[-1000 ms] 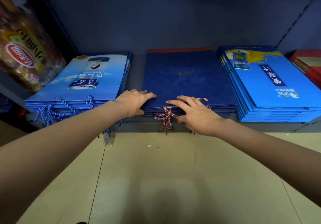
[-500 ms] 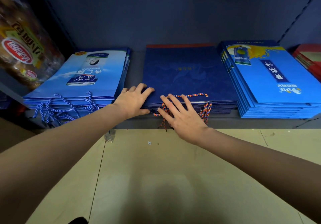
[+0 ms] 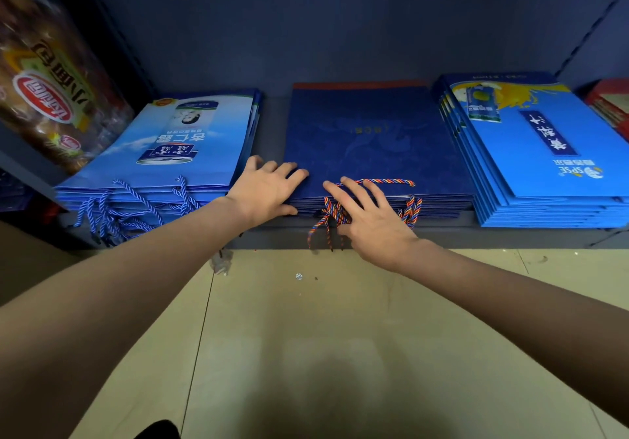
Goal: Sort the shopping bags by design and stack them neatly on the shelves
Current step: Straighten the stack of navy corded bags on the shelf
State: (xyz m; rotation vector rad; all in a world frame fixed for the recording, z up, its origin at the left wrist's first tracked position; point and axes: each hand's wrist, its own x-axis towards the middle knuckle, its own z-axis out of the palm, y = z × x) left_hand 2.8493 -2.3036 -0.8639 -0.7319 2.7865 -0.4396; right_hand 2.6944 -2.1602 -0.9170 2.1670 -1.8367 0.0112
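Seen from head cam: both hands at front edge of navy bag stack [image 3: 371, 142], middle pile on shelf [image 3: 374, 234]. Since approx 1 s ago, right hand [image 3: 371, 220] slid left along stack's near edge, away from multicolour rope handle [image 3: 381, 182], fingers [image 3: 354, 193] now spread flat over front-left part of top bag. Left hand [image 3: 265, 193] barely shifted, fingers splayed on stack's left front corner, thumb tucked against side of pile. Nothing pinched by either hand; both pressing and squaring. Likely meaning: navy pile being tamped flush, sorting of this design near done, final alignment only.

Shelf contents, relative to navy stack: left of it, separated by a narrow gap, light-blue milk-drink bag stack [image 3: 183, 146], blue rope handles [image 3: 129, 207] spilling over shelf lip. Right of it, close alongside, bright-blue SPSE bag stack [image 3: 544, 152], fanned stepwise at its left edge, so less tidy. Further right, red items [image 3: 609, 101], partly cut off, type unclear. Far left, beyond the light-blue pile, packaged bread [image 3: 51, 98] on adjoining shelving. Navy stack's braided handles [image 3: 326, 220] dangling over shelf lip toward tiled floor [image 3: 306, 336]; some tucking prob. still wanted.
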